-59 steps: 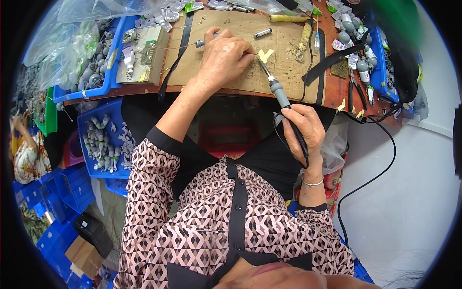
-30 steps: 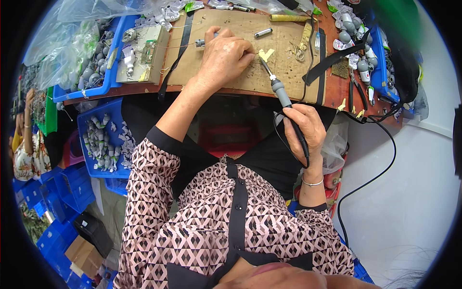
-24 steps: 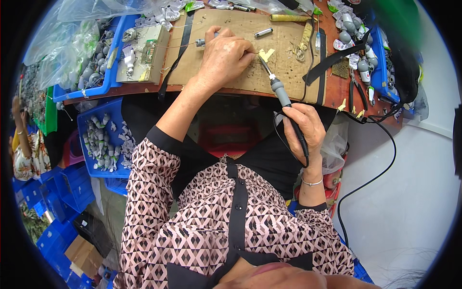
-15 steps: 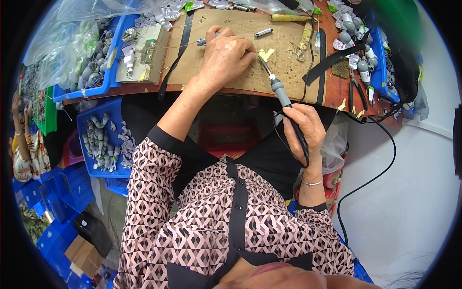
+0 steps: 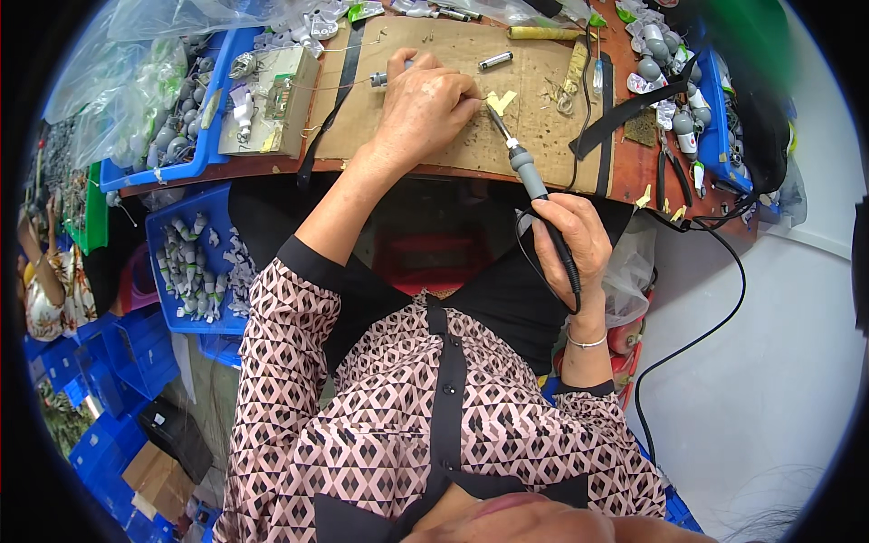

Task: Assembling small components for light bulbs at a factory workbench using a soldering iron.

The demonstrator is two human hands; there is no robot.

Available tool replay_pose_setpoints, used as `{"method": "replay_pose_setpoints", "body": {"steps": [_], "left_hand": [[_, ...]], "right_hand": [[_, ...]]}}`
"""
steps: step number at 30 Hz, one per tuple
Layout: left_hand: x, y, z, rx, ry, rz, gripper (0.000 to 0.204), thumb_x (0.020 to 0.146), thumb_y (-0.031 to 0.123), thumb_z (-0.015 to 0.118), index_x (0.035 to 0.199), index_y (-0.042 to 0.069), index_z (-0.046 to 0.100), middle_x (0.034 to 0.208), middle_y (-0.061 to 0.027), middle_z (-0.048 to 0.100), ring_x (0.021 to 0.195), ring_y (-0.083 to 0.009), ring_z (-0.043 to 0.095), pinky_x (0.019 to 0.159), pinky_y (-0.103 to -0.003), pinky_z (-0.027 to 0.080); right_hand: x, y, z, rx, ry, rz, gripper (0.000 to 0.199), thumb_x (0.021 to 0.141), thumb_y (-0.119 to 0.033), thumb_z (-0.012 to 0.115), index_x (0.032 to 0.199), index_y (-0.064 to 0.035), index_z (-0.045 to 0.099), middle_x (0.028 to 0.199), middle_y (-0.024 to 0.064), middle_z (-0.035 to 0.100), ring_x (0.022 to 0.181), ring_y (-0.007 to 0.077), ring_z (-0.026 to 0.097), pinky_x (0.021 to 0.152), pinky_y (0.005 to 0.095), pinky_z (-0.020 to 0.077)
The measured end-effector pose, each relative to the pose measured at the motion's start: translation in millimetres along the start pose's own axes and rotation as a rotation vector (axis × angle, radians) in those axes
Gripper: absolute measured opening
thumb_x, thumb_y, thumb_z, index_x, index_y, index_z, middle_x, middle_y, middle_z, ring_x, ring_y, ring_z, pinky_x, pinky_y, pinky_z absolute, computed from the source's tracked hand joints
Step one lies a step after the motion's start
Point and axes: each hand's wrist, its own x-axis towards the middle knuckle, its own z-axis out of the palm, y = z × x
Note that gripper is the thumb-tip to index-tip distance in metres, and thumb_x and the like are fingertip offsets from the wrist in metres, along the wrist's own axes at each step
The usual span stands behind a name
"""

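My right hand [image 5: 574, 237] is closed around the dark handle of a soldering iron [image 5: 528, 174], held like a pen. Its metal tip points up and left, ending beside small pale yellow scraps [image 5: 501, 102] on a cardboard sheet [image 5: 453, 49]. Just left of that tip, my left hand [image 5: 428, 109] is closed, thumb and forefinger pinched together. What sits in the pinch is too small to make out. A grey cylindrical part [image 5: 379, 80] with a thin wire sticks out at the left side of this hand; the hand hides the rest.
A pale box [image 5: 294, 113] with a white part on top stands left of the cardboard. Blue trays of grey-and-white bulb-like parts flank the table, one tray [image 5: 718, 127] at right. Pliers [image 5: 672, 172] lie near the right edge. The iron's black cord [image 5: 744, 281] loops down at right.
Both my hands and the soldering iron hold practically the same place. At the far left edge, another person's arm has shifted.
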Motion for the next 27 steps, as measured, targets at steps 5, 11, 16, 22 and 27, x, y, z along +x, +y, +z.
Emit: {"method": "replay_pose_setpoints", "body": {"steps": [5,11,16,22,27], "left_hand": [[-0.2,-0.5,1.3,0.002,0.015,0.007,0.012,0.083,0.023,0.073,0.083,0.010,0.075,0.076,-0.0024,0.070,0.089,-0.0224,0.061,0.101,-0.042,0.033],[-0.5,-0.1,0.8,0.011,0.007,0.003,0.012,0.083,0.022,0.073,0.082,0.011,0.075,0.076,-0.0024,0.070,0.088,-0.0225,0.061,0.101,-0.042,0.033],[-0.4,0.5,0.7,0.011,0.015,0.006,0.012,0.083,0.022,0.073,0.082,0.011,0.075,0.076,-0.0021,0.070,0.087,-0.0223,0.061,0.101,-0.042,0.034],[-1.0,0.0,1.1,0.008,0.038,0.019,0.012,0.082,0.022,0.075,0.082,0.010,0.075,0.076,-0.0016,0.070,0.086,-0.0217,0.062,0.101,-0.042,0.034],[-0.5,0.5,-0.1,0.013,0.019,0.010,0.012,0.082,0.022,0.075,0.083,0.010,0.075,0.077,-0.0015,0.071,0.087,-0.0215,0.062,0.102,-0.042,0.034]], "right_hand": [[0.0,-0.4,0.2,0.003,-0.006,-0.007,0.032,0.079,0.007,0.072,0.108,-0.0033,0.068,0.099,0.0149,0.067,0.087,0.0298,0.067,0.077,0.0358,0.0543],[-2.0,-1.0,-0.6,0.001,-0.014,-0.001,0.032,0.078,0.007,0.072,0.108,-0.0034,0.068,0.099,0.0149,0.067,0.087,0.0301,0.067,0.078,0.0361,0.0543],[-3.0,-1.3,-1.9,0.001,-0.013,0.002,0.032,0.078,0.007,0.073,0.108,-0.0033,0.068,0.099,0.0150,0.067,0.087,0.0302,0.067,0.078,0.0363,0.0542],[-3.4,-1.5,-2.3,0.003,-0.014,0.004,0.033,0.078,0.007,0.073,0.108,-0.0031,0.068,0.099,0.0151,0.067,0.087,0.0301,0.067,0.078,0.0363,0.0542],[-2.7,-1.0,-2.0,0.002,-0.011,0.000,0.033,0.078,0.007,0.073,0.108,-0.0030,0.068,0.099,0.0150,0.067,0.087,0.0299,0.067,0.078,0.0360,0.0542]]}}
